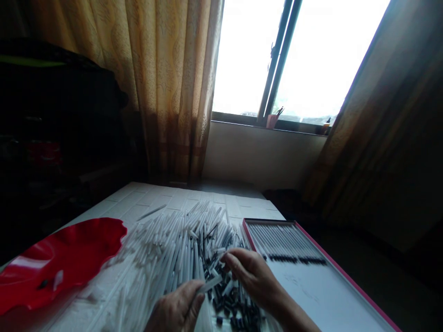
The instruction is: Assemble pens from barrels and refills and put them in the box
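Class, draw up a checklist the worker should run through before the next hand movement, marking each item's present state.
1. Left hand grips a whitish, translucent tube-like piece: ok.
2. Right hand has something pinched: cannot tell; its fingertips are blurred.
3. Small black cylindrical pieces lie near both hands: ok.
4. Loose slender, translucent tubes neatly aligned: not ok, they lie jumbled.
5. Slim, black-ended tubes side by side in the red-rimmed, white-bottomed tray: ok.
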The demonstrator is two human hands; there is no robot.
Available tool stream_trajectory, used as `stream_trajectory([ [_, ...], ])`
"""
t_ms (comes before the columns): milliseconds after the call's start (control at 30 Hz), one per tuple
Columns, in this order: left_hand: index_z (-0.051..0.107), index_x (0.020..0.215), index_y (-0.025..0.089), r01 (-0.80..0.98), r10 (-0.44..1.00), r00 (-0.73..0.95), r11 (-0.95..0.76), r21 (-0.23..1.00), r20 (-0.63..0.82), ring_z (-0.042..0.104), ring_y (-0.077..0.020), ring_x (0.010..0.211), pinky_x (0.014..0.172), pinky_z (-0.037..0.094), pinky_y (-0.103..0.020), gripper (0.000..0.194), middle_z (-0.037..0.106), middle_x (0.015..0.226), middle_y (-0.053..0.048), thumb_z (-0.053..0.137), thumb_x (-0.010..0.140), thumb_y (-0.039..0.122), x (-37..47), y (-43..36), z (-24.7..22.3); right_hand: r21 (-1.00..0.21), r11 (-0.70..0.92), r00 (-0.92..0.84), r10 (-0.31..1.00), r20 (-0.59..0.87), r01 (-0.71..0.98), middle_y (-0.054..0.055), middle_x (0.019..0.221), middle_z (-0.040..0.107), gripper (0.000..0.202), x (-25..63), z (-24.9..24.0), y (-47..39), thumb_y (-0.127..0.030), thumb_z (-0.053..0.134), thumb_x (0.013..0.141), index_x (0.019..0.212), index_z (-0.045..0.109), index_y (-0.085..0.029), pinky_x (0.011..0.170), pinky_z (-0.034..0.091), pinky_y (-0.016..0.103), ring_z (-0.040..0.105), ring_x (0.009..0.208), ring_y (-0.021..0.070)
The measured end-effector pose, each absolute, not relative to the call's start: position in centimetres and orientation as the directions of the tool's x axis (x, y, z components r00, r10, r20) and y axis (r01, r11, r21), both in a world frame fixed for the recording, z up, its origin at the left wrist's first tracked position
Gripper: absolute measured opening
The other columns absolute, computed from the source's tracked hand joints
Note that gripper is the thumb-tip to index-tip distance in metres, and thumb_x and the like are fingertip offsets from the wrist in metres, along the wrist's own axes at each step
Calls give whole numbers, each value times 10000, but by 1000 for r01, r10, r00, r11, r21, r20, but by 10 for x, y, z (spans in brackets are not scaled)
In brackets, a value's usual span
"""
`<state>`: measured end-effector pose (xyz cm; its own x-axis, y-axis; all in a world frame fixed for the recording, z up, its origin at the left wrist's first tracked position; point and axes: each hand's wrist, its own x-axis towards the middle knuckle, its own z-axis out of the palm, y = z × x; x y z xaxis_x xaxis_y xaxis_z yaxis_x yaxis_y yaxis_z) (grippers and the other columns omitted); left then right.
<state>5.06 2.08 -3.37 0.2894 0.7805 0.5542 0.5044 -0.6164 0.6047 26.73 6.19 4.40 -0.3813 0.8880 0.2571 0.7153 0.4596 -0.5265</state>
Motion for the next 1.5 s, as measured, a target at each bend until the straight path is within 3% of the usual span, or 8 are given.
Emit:
stream_trajectory([
  [200,752,980,240,337,932,-4,-340,878,362,620,-155,544,518,466,-188,485,683,652,-3,486,960,645,57,23,-29,-322,357,-303,930,206,877,72,825,767,181,236,27,88,-207,623,902,781,758,-205,700,445,269,710,805,221],
  [300,748,998,205,290,960,-50,-250,924,276,546,-145,509,466,417,-196,626,595,588,17,442,917,745,60,24,-34,-258,332,-295,940,173,907,98,857,774,149,223,12,85,-213,650,868,774,765,-200,712,455,290,721,841,259],
  [500,725,1035,211,284,964,-67,-228,931,256,544,-144,516,496,426,-200,625,566,567,38,468,892,763,60,24,-35,-237,296,-270,953,134,925,115,916,771,138,214,4,79,-179,620,865,845,756,-180,740,463,308,723,887,277],
  [800,721,977,194,252,976,-32,-199,947,213,546,-116,435,454,425,-192,652,585,566,43,468,875,786,63,21,-31,-446,244,-169,965,202,861,89,840,759,173,243,36,85,-143,538,912,877,705,-166,674,442,291,707,805,236],
  [967,744,972,227,247,958,-36,-267,932,284,636,-144,539,541,507,-193,588,688,643,8,519,871,761,63,18,-26,-656,306,-214,952,219,690,14,742,744,399,270,55,86,-108,500,898,1283,598,-151,601,478,246,669,634,155],
  [1200,762,952,266,296,929,-81,-323,899,361,726,-188,718,706,558,-203,525,774,785,-14,561,858,742,63,18,-24,-833,478,-343,860,378,279,39,837,729,152,288,86,64,-256,591,877,985,678,-195,686,540,283,683,763,166],
  [1333,755,938,255,300,934,-56,-320,899,352,732,-201,704,669,564,-212,567,781,770,-25,520,863,765,63,18,-23,-882,463,-314,853,417,87,-8,587,631,400,282,90,54,-535,488,998,944,658,-177,495,462,243,563,492,118],
  [1500,759,952,265,288,942,-56,-301,909,330,743,-214,728,690,574,-223,543,790,797,-31,544,856,754,63,16,-23,-888,454,-328,852,408,76,-3,582,629,466,273,85,52,-614,501,978,928,654,-177,464,419,225,526,472,106],
])
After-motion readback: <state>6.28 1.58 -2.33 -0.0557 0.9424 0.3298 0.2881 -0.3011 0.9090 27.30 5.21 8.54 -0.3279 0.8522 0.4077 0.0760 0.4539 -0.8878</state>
